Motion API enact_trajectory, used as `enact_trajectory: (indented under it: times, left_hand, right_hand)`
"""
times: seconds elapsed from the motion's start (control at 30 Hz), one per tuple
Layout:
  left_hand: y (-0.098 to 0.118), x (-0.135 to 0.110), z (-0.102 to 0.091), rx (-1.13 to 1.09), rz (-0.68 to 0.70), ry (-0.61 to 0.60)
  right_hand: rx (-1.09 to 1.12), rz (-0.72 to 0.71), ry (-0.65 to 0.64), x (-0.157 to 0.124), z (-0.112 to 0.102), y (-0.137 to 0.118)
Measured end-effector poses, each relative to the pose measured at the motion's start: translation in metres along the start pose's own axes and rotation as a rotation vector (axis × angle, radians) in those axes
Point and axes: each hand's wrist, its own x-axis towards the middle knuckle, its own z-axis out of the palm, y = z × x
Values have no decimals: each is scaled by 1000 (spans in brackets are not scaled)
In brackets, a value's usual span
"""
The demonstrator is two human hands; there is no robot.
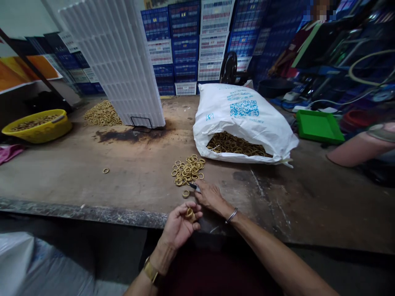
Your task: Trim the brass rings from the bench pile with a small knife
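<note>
My left hand (180, 224) is curled at the table's near edge, its fingers closed on a few brass rings (189, 213). My right hand (210, 196) lies just beyond it, pinching a small dark-handled blade (194, 186) that points toward a single ring (185, 193) on the table. A small heap of the same brass rings (187, 169) sits right behind that. Further back lies a white sack (243, 119) on its side, its mouth open and full of rings (236, 144).
A tall white crate stack (120, 61) stands at the back left with a ring pile (101, 114) beside it. A yellow basin (38, 126) of rings sits far left; one stray ring (105, 170) lies mid-table. A green tray (319, 126) and another person's limb (361, 146) are at right.
</note>
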Motion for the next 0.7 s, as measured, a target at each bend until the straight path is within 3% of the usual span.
enact_trajectory:
  times: [0.1,0.23,0.37,0.53,0.7]
  left_hand:
    - [6,-1,3,1,50,36]
    - [16,-3,4,-80,145,147]
    - [22,-6,1,-75,197,252]
    - [21,-12,-5,124,325,305]
    - [18,-4,-11,474,414,346]
  right_hand:
    - [35,-18,26,-1,2,1]
    - [119,-147,59,0,4,-5]
    - [117,-196,-10,3,5,-17]
    - [86,-133,-57,4,3,-25]
    - [212,-104,1,3,-2,-21]
